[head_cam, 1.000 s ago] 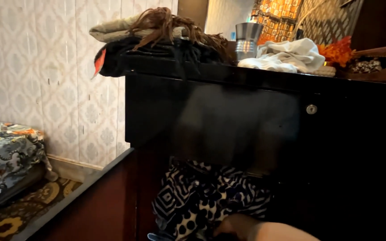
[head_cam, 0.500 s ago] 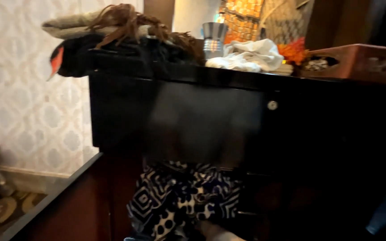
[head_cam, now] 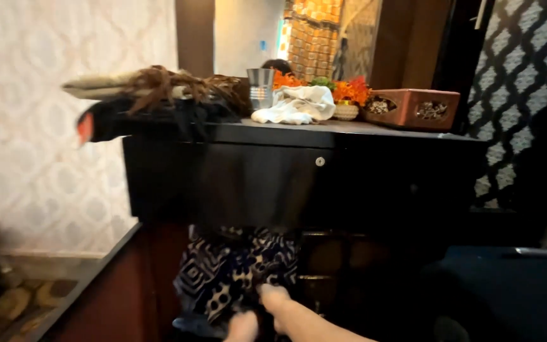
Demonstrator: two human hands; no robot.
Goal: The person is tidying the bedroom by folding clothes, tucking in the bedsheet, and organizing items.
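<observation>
A black-and-white patterned cloth [head_cam: 235, 275] hangs in the open space under a dark cabinet [head_cam: 286, 180]. My right hand [head_cam: 275, 299] reaches in from the lower right, forearm along the bottom edge, with its fingers curled against the cloth's lower part. A second pale, blurred shape, which I take for my left hand [head_cam: 242, 326], sits just below and left of it at the cloth's hem. Its fingers are too blurred to read.
On the cabinet top lie a dark garment pile with brown fringe [head_cam: 159, 104], a steel tumbler [head_cam: 261, 88], a white cloth [head_cam: 295, 104], orange flowers [head_cam: 349, 92] and a carved brown box [head_cam: 409, 107]. A low dark ledge [head_cam: 96, 272] runs at left, and a dark blue surface [head_cam: 514, 285] lies at right.
The view has swung right and pulled back, so the cabinet looks smaller. My right hand has risen further into view against the patterned cloth, and a second hand shape has appeared.
</observation>
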